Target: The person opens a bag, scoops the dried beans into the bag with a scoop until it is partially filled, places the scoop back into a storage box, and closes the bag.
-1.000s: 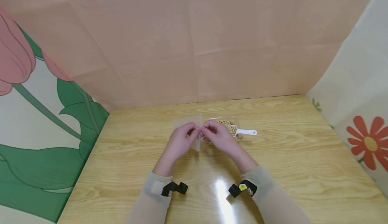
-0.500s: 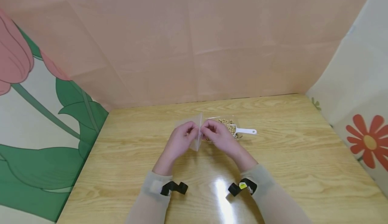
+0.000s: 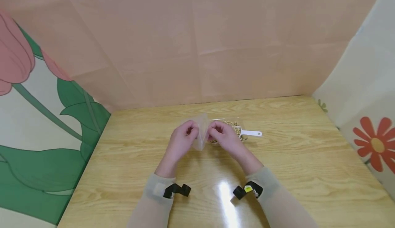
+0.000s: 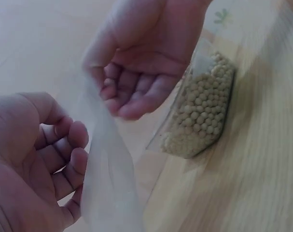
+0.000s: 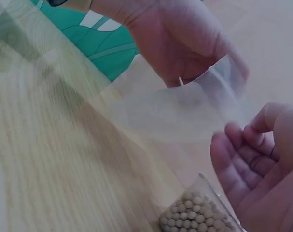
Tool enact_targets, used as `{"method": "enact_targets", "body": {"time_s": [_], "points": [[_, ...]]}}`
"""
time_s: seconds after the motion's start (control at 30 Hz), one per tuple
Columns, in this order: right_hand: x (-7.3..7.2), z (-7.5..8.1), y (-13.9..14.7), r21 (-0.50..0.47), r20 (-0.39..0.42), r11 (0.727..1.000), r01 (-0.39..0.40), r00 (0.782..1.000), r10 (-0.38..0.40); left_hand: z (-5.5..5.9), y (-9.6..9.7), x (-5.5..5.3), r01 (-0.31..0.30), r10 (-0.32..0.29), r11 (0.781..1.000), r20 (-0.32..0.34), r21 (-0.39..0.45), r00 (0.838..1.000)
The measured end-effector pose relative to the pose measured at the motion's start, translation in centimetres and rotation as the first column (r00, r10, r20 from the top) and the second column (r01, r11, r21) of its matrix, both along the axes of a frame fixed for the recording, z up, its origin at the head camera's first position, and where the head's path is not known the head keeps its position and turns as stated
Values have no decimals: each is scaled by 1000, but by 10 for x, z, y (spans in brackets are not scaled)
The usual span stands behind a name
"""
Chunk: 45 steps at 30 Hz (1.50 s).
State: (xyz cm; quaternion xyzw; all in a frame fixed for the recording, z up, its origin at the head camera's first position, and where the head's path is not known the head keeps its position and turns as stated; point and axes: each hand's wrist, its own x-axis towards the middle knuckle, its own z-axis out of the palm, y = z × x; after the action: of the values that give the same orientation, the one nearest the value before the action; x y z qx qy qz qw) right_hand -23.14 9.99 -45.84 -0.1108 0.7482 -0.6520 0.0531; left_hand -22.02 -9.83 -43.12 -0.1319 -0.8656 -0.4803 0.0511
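A translucent plastic bag (image 3: 201, 144) hangs between the two hands over the wooden table, its mouth spread into a V in the head view. The left hand (image 3: 180, 139) pinches one side of the mouth between thumb and fingers. On the opposite side, the right hand (image 3: 226, 139) pinches the other edge. In the right wrist view the bag (image 5: 156, 116) looks thin and frosted, with nothing visible inside. Just behind the right hand stands a clear box (image 4: 204, 104) of round pale beans. A white scoop (image 3: 251, 133) lies in it, handle pointing right.
The wooden table (image 3: 129, 173) runs back to a pink cloth backdrop (image 3: 197, 49). A tulip-printed panel (image 3: 46, 135) bounds the left side, and a panel with a red flower (image 3: 374, 142) the right. Black wrist cameras (image 3: 177, 191) are strapped over both sleeves.
The bag's two sides were close together along a narrow edge; now the hands have moved slightly apart and the mouth is spread wider. The box and scoop have stayed put.
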Motion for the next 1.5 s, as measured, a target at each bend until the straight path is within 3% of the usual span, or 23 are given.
{"method": "enact_targets", "body": {"time_s": [0.23, 0.43, 0.7, 1.0, 1.5], "points": [[2, 12, 4, 114, 3, 993, 41, 999, -41, 4, -9, 0, -23, 22, 999, -33, -43, 999], [-1, 10, 9, 195, -41, 977, 82, 996, -75, 6, -17, 0, -47, 46, 998, -30, -50, 998], [-3, 11, 18, 289, -28, 953, 91, 996, -87, 10, -26, 1, -18, 18, 997, 2, -69, 1000], [-5, 13, 24, 287, -5, 953, 95, 995, -98, 19, -34, 4, 11, -5, 996, 68, -90, 998], [-4, 10, 27, 254, 20, 963, 86, 995, -94, 23, -33, 3, 40, -31, 993, 82, -111, 996]]}}
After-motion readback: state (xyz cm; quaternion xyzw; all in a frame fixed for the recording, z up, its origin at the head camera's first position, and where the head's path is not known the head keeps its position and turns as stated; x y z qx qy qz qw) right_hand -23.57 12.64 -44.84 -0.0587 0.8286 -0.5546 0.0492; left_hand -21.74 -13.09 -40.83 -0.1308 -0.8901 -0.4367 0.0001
